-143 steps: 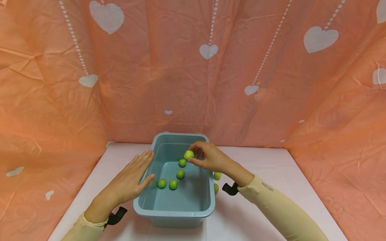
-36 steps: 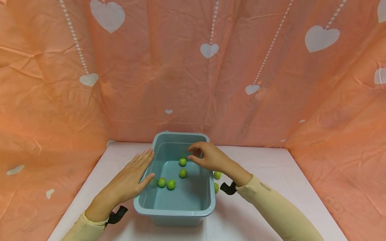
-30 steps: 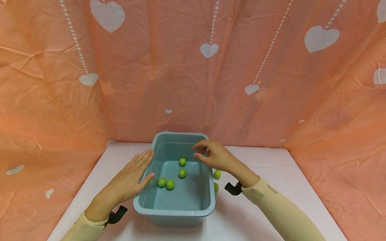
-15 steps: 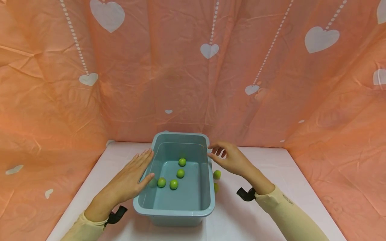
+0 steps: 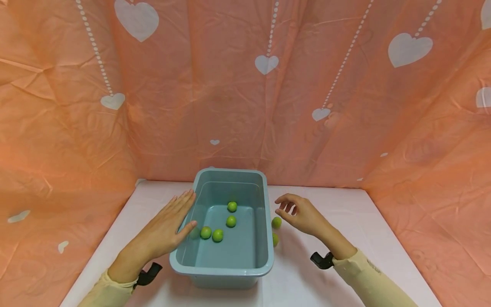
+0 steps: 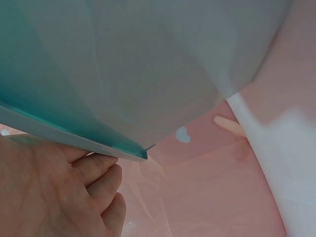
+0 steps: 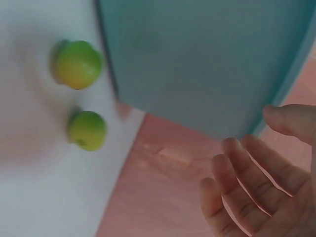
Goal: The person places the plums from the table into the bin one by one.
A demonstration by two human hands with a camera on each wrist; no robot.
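Observation:
A pale blue-grey plastic basin stands on the table, with several small round green fruits on its floor. My left hand lies along the basin's left rim, fingers straight and thumb spread inward; the left wrist view shows its fingertips just beneath the rim. To the right of the basin hovers my right hand, loosely curved and holding nothing. Two more green fruits lie on the table there, one near its thumb and one partly hidden by the basin wall. In the right wrist view both fruits show yellowish patches.
White cloth covers the table. Orange-pink curtains printed with white hearts enclose the back and sides. A black wrist mount sits under the left wrist, and another under the right.
Earlier my right hand held a green fruit over the basin; it is now bare and has moved right and slightly lower, outside the rim. Fruits inside have shifted slightly. My left hand stayed put.

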